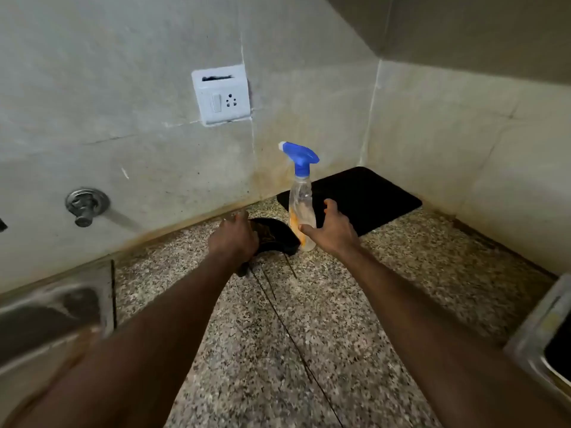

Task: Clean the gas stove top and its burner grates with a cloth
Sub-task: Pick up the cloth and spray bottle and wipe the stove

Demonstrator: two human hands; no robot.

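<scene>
Dark crumpled cloth (275, 239) lies on the speckled granite desk (309, 335), under the left hand (234, 239).
Soft and light, it should bunch easily if gathered at its middle; the left hand's fingers curl over it. The right hand (335, 233), spread and empty, is beside the clear blue-triggered spray bottle (301, 205).

We count one clear plastic spray bottle with blue head (302, 211), one flat black mat (364, 196), one dark crumpled cloth (275, 239), one white wall socket (221, 98), one metal valve (86, 205).
</scene>
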